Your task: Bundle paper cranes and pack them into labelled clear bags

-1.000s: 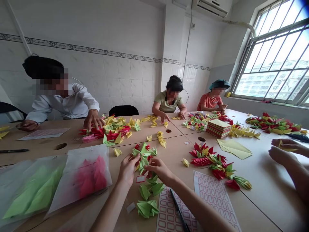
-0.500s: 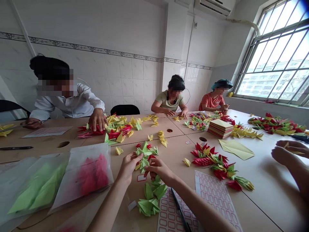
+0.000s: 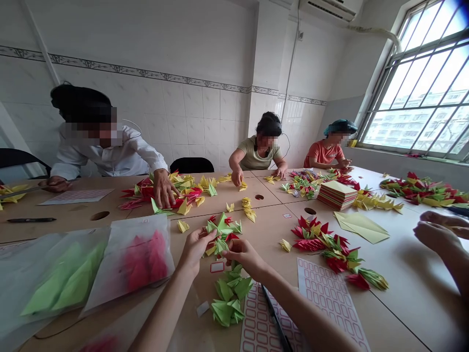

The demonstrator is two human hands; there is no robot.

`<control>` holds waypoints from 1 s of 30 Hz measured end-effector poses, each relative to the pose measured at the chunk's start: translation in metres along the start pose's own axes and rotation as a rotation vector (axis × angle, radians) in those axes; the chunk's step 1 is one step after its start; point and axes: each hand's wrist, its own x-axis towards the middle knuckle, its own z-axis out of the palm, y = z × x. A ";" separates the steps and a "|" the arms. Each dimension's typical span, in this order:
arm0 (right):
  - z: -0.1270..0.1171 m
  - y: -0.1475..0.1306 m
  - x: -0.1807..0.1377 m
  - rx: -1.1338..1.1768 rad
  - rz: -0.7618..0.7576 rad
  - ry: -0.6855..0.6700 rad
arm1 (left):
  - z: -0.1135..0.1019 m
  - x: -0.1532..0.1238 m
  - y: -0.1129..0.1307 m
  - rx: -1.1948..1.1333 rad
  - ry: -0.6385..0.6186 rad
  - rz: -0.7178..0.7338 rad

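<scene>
My left hand (image 3: 193, 249) and my right hand (image 3: 245, 255) meet over a small cluster of folded green, red and yellow paper pieces (image 3: 221, 232) at the table's middle. Both hands pinch pieces at the near side of that cluster, fingers closed on the paper. Below the hands lies a pile of folded green pieces (image 3: 229, 297). A small red-bordered label (image 3: 217, 267) sits on the table between my wrists.
Sticker sheets (image 3: 330, 298) and a black pen (image 3: 274, 318) lie under my right forearm. Two plastic bags of green and red pieces (image 3: 98, 269) sit left. A row of red-green pieces (image 3: 331, 247) lies right. Three people work across the table; another person's hands (image 3: 436, 230) are at right.
My hands stay on the paper cluster with small finger shifts. The person in white has slid a hand right over the red pieces; the person in the green shirt has reached out to yellow pieces.
</scene>
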 end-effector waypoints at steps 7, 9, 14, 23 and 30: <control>0.000 -0.001 -0.002 0.072 0.058 0.021 | 0.002 -0.001 0.000 -0.007 -0.021 -0.004; 0.001 -0.001 -0.001 0.071 0.071 0.036 | 0.001 -0.002 0.000 -0.009 -0.017 -0.005; 0.002 0.004 0.000 0.061 0.065 0.043 | -0.001 -0.001 0.000 -0.007 -0.012 0.004; 0.003 0.010 0.000 0.063 0.006 0.052 | -0.006 0.002 -0.001 -0.007 -0.015 -0.004; 0.002 0.013 0.000 0.065 -0.033 0.059 | -0.008 0.005 -0.003 -0.019 -0.009 -0.028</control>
